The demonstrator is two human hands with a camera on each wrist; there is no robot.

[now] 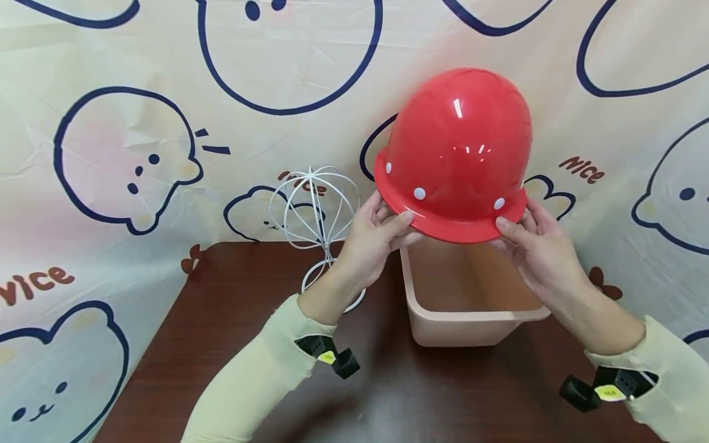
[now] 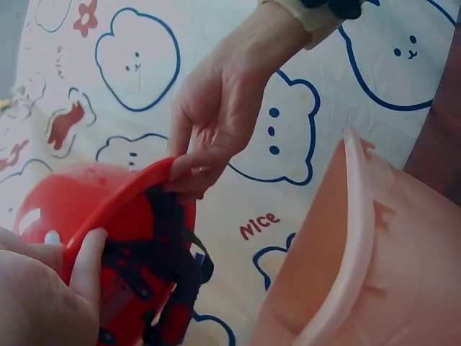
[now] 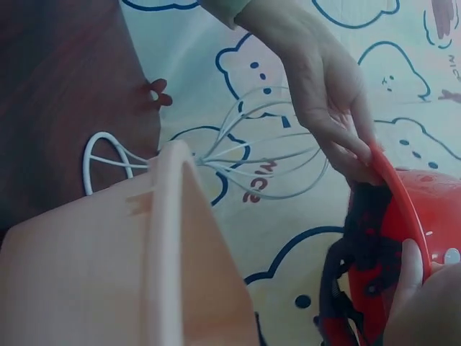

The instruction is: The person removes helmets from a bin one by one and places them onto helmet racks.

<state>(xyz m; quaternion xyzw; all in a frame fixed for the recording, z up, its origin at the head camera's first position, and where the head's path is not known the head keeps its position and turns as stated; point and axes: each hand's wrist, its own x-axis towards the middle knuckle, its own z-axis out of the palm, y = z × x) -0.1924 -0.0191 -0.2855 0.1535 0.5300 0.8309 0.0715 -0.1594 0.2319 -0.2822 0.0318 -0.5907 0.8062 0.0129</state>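
Note:
A red hard hat [image 1: 460, 154] with white rivets is held up above a pinkish plastic bin [image 1: 476, 326]. My left hand [image 1: 376, 237] pinches its brim on the left, thumb on the outer side. On the right, my right hand [image 1: 537, 246] grips the same brim, thumb over the edge. Black straps [image 2: 169, 259] of the inner harness show inside the hat in the left wrist view. The hat and the bin are apart in both wrist views, and the bin's inside is partly hidden in the head view.
Behind my left forearm stands a white wire stand [image 1: 318, 215] with a balloon-shaped cage and a ring base. The dark brown table [image 1: 232, 344] meets a cloth backdrop [image 1: 266, 141] printed with cartoon bears. Wrist cameras [image 1: 332, 357] are strapped over both sleeves.

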